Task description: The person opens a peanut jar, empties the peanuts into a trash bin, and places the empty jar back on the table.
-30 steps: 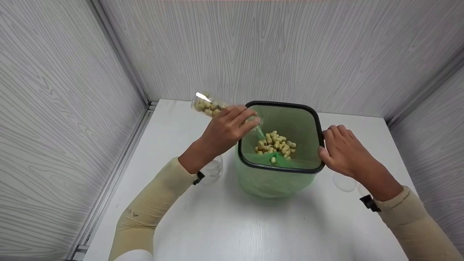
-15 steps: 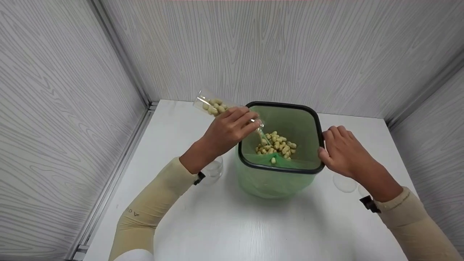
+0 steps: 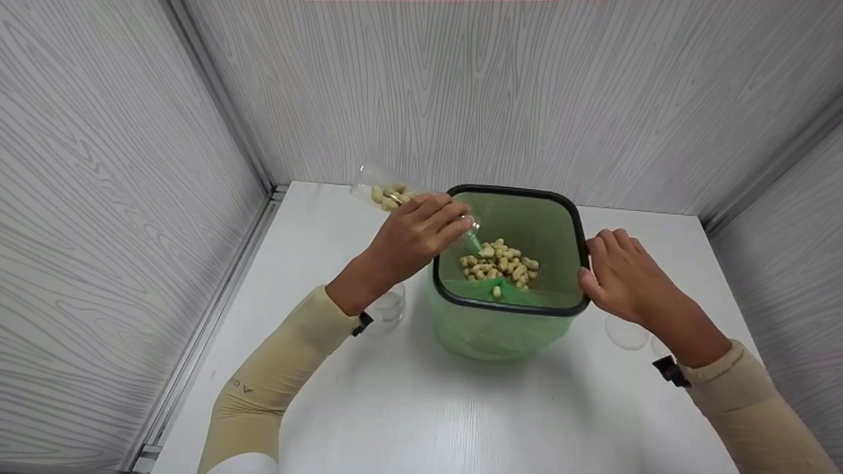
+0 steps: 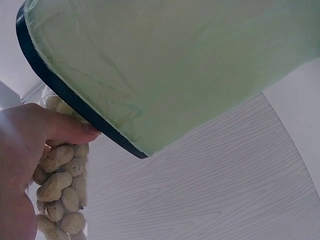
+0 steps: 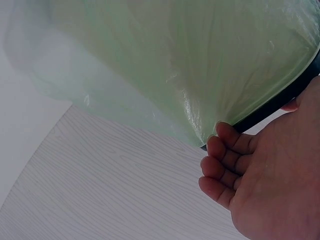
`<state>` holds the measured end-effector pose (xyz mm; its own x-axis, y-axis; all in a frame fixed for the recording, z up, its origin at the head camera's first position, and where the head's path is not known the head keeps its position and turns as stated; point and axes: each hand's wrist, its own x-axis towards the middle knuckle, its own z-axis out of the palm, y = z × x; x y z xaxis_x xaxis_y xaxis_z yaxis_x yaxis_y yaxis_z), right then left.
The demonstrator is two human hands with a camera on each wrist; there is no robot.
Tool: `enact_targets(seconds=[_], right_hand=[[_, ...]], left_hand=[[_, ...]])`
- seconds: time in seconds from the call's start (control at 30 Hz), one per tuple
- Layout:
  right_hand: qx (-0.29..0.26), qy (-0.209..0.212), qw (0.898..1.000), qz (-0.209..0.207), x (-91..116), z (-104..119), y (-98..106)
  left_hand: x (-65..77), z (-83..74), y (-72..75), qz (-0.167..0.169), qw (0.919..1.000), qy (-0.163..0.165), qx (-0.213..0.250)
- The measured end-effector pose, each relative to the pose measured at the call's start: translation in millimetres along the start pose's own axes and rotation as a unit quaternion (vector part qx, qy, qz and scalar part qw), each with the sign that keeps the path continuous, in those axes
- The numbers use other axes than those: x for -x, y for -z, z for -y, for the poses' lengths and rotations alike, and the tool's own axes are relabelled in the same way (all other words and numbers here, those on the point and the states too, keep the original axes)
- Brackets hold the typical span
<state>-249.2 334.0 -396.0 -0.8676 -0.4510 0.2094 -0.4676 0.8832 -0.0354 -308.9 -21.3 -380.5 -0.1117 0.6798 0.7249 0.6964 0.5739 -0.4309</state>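
My left hand [image 3: 418,227] grips a clear plastic jar [image 3: 369,183], tilted with its mouth down over the left rim of a trash bin [image 3: 507,309]. Peanuts still in the jar [image 4: 60,185] show below my hand in the left wrist view. The bin has a black rim and a pale green bag liner. Inside it lies a heap of unshelled peanuts [image 3: 504,264], with green plastic bunched beside them. On the bin's right side, my right hand [image 3: 622,273] holds the rim, fingers [image 5: 220,167] bent at the edge of the liner.
A clear round container [image 3: 388,306] stands on the white table [image 3: 435,421], left of the bin and partly behind my left wrist. Right of the bin lies a clear disc [image 3: 625,332], with another partly hidden by my right wrist. Wood-grain panels [image 3: 527,92] enclose the table.
Peanuts have slid down the jar toward its mouth, with fewer at its raised end, and some have dropped onto the heap. The jar shifted slightly; my right hand stays at the rim.
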Motion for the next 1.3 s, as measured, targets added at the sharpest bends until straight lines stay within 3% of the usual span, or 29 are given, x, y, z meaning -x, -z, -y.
enact_targets(seconds=[0.3, 0.9, 1.3], right_hand=[[-0.001, -0.007, 1.0, 0.011, -0.7, 0.8, -1.0], [-0.002, -0.007, 1.0, 0.01, -1.5, 1.2, -0.7], [0.002, -0.01, 1.0, 0.01, -2.1, -0.4, 0.3]], left_hand=[[2.1, -0.5, -2.3, -0.011, 0.9978, -0.044, -0.047], [3.9, -3.4, -4.9, -0.018, 0.9906, -0.105, -0.085], [-0.1, 3.8, -3.7, -0.022, 0.9942, -0.083, -0.065]])
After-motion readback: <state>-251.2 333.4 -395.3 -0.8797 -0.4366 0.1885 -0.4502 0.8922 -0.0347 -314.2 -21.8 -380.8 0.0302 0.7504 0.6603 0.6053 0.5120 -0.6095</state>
